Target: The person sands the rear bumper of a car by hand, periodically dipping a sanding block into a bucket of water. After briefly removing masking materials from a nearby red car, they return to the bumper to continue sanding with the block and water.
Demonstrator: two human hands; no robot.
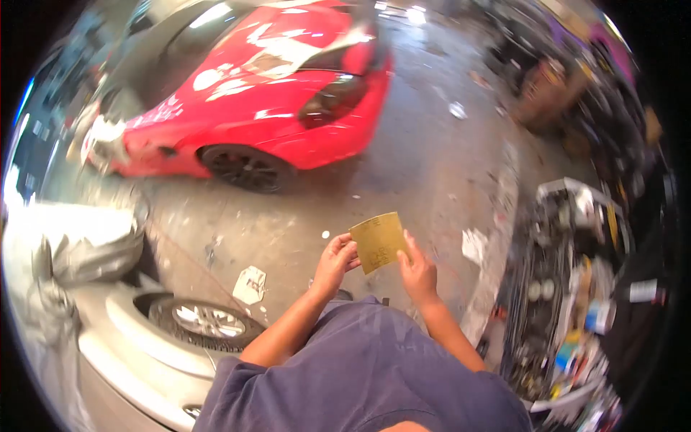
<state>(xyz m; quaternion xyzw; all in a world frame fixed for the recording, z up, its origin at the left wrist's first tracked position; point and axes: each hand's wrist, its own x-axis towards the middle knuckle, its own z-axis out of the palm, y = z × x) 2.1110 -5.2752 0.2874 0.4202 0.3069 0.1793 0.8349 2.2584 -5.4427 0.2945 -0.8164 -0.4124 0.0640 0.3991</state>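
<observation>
A yellowish-brown square sheet (379, 243) with dark printed marks is held up in front of my body, slightly tilted. My left hand (335, 261) is at its left edge, with the fingers curled next to the sheet. On the right edge, my right hand (418, 269) pinches the sheet, its thumb on the printed face. Behind and beyond the sheet lies the concrete floor (309, 216).
A red car (288, 122) stands ahead to the left. At the lower left is a silver car (137, 360) beside plastic sheeting (79, 245). A cluttered rack (568, 288) stands on the right. Paper scraps (250, 285) lie on the floor.
</observation>
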